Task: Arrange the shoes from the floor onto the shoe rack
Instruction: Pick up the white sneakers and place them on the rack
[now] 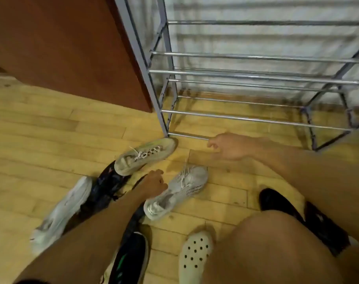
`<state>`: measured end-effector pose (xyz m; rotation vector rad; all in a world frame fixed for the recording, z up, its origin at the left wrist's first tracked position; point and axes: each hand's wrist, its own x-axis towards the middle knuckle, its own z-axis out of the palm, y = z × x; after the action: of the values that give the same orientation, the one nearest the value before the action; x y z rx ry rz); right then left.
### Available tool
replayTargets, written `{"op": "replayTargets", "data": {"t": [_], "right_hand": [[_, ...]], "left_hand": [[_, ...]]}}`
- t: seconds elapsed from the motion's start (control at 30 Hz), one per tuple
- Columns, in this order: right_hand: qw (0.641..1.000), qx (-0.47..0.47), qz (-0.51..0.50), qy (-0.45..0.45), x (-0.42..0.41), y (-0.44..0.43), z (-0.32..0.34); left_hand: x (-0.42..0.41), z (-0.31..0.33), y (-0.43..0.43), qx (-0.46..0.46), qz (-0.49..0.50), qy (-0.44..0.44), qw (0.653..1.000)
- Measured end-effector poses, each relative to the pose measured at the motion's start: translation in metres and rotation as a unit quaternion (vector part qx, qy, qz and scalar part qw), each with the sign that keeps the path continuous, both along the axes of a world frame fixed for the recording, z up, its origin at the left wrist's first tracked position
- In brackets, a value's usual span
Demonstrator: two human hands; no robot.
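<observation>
An empty metal shoe rack point(254, 119) with several chrome-bar tiers stands at the upper right. My left hand point(154, 184) is curled on the collar of a grey-white knit sneaker point(184, 186) lying on the wood floor. A beige laced sneaker point(145, 157) lies just beyond it, its toe touching the rack's front left leg. My right hand point(229, 146) hovers with fingers apart and nothing in it, in front of the rack's lowest bar. A black patterned shoe point(107, 187), a pale grey sneaker point(60, 215) and a black shoe with green marks point(129, 261) lie to the left.
A brown wooden cabinet point(72, 48) stands left of the rack. Two black shoes point(277, 201) point(326, 230) lie on the floor at the right. My bare knee point(277, 249) and a white perforated clog point(195, 253) on my foot fill the lower middle.
</observation>
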<state>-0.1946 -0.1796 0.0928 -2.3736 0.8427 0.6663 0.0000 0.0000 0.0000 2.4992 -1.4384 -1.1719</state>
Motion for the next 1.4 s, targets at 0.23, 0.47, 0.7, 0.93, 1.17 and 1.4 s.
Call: {"op": "replayTargets", "data": {"t": [0.23, 0.47, 0.7, 0.93, 1.17, 1.4], "right_hand": [[0.999, -0.024, -0.006, 0.041, -0.045, 0.025, -0.002], [0.996, -0.009, -0.033, 0.080, -0.084, 0.028, -0.009], [0.994, -0.022, -0.022, 0.106, -0.095, 0.040, -0.005], [0.993, -0.044, -0.034, 0.107, -0.104, 0.050, 0.049], [0.994, -0.074, -0.060, 0.047, -0.118, 0.070, 0.118], [0.967, 0.054, -0.217, -0.121, -0.138, 0.089, 0.157]], "left_hand": [[-0.012, -0.043, 0.037, 0.158, 0.015, -0.024, 0.987], [-0.032, -0.063, 0.040, 0.173, 0.068, -0.031, 0.982], [-0.064, -0.066, 0.048, 0.091, 0.141, -0.016, 0.986], [-0.060, -0.010, 0.040, 0.021, 0.196, 0.084, 0.977], [-0.060, 0.106, 0.026, -0.112, 0.246, 0.218, 0.938], [-0.121, 0.229, -0.005, -0.226, 0.175, 0.272, 0.919]]}}
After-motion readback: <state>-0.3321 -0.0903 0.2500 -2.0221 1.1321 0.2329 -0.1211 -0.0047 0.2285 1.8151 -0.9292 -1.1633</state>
